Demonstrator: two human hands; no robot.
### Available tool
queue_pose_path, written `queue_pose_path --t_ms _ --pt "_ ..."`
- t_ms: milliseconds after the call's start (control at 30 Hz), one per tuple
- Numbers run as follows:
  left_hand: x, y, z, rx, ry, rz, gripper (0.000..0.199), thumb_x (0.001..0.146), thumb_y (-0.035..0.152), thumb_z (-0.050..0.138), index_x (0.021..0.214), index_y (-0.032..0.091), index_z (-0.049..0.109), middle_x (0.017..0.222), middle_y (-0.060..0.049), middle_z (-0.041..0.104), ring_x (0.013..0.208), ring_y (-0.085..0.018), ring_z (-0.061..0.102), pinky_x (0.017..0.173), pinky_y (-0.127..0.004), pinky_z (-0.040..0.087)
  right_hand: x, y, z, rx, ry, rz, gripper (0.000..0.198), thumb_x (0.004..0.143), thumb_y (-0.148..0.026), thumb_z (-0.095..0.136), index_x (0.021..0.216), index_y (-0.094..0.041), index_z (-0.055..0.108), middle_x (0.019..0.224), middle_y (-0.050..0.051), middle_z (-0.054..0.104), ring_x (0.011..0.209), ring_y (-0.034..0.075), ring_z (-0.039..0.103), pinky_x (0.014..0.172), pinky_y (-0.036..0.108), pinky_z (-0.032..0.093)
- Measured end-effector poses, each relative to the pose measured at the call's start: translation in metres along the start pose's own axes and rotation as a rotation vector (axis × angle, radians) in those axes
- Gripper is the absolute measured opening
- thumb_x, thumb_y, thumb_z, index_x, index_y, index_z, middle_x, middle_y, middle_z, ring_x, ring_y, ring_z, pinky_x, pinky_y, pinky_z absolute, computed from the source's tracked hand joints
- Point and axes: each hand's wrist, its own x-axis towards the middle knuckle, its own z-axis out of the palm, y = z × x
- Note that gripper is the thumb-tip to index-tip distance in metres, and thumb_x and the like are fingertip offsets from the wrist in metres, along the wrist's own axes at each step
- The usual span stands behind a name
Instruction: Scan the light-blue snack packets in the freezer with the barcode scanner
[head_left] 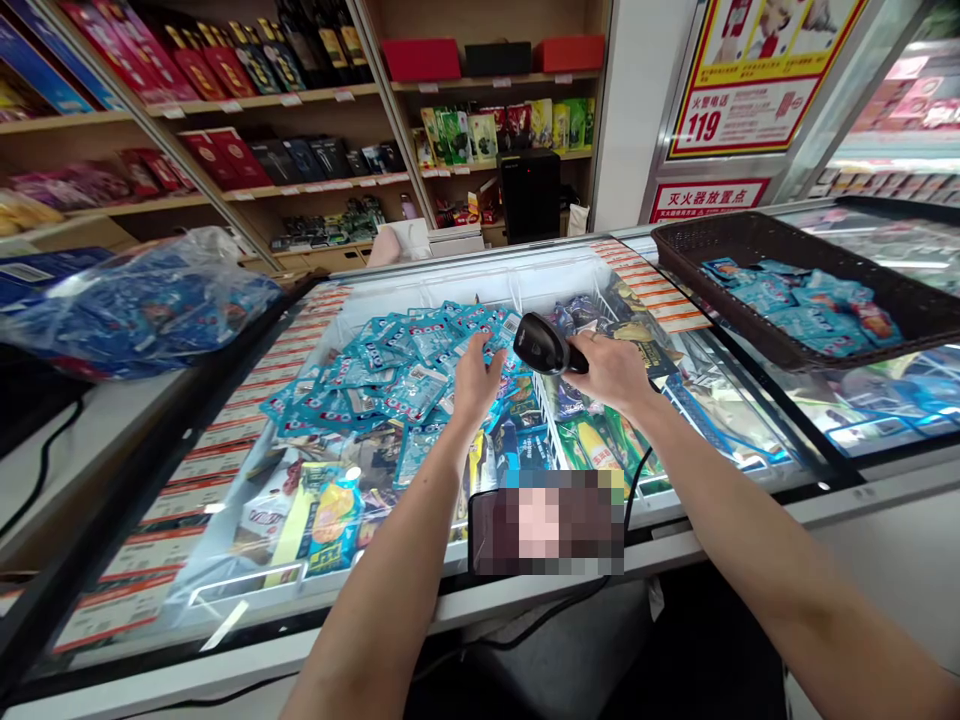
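From my remote view: scanner [541, 345] above freezer's glass surface [420, 290], between my two hands. Long axis roughly crosswise, head aimed left toward left hand, handle running right. Black, glossy, rounded head; cable [636, 485] hanging below. Right hand [616, 372]: fingers wrapped around handle. Left hand [474, 385]: over pile of blue packets [412, 345], thumb and forefinger narrowly parted near white barcode [511, 326]; whether they pinch packet, I cannot tell.

both arms [405, 530] stretched forward | left hand [475, 385]: thumb and forefinger apart | right hand [613, 371]: fingers curled
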Motion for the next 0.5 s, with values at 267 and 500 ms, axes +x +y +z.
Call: queue_pose_path --t_ms 267,500 --pt "0.0034 0.0049 -0.0009 -0.023 0.099 0.028 0.035 0.086 0.036 0.049 0.117 0.019 0.048 0.083 -0.005 0.062 0.077 -0.02 0.063 0.073 -0.033 0.048 -0.0012 0.0002 0.0023 0.006 0.005 -0.001 0.033 0.077 -0.04 0.054 0.104 -0.022 0.061 0.092 0.002 0.066 0.083 0.02 0.062 0.06 0.028 0.033" --pt "0.0039 0.0065 0.0008 0.009 0.121 0.024 0.033 0.087 0.035 0.049 0.115 0.02 0.05 0.095 -0.008 0.064 0.096 -0.023 0.061 0.082 -0.035 0.048 -0.0014 -0.0012 0.0022 0.02 -0.007 0.026 0.034 0.077 -0.04 0.054 0.104 -0.023 0.062 0.093 0.002 0.067 0.085 0.02 0.062 0.062 0.027 0.035"
